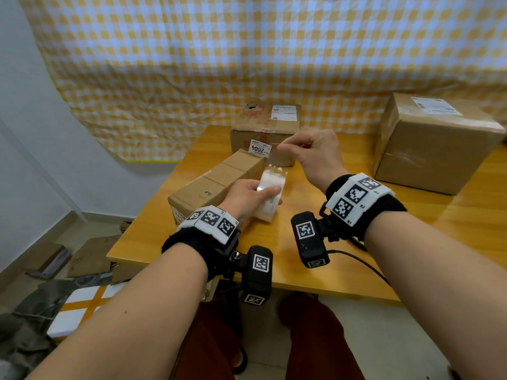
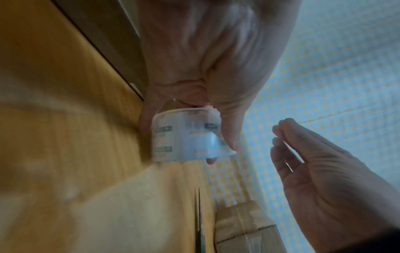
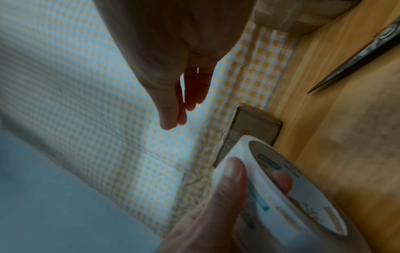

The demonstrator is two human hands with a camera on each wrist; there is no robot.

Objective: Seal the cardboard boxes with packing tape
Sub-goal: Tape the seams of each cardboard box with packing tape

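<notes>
My left hand [image 1: 256,194] grips a roll of clear packing tape [image 1: 271,204] above the table, thumb on its outer face, fingers inside the core. Higher and farther back, my right hand [image 1: 282,146] pinches the free end of the tape. A short clear strip [image 1: 274,164] runs from the roll up to that pinch. In the right wrist view thumb and fingertips [image 3: 171,119] press together, with the roll [image 3: 279,191] below. A long cardboard box [image 1: 216,179] lies just left of the roll.
A taped box with labels [image 1: 264,124] stands at the back of the yellow table [image 1: 315,270]. A large box [image 1: 430,144] is at the right. Dark scissors [image 3: 355,58] lie on the table. Flattened cardboard and white foam [image 1: 79,305] cover the floor at the left.
</notes>
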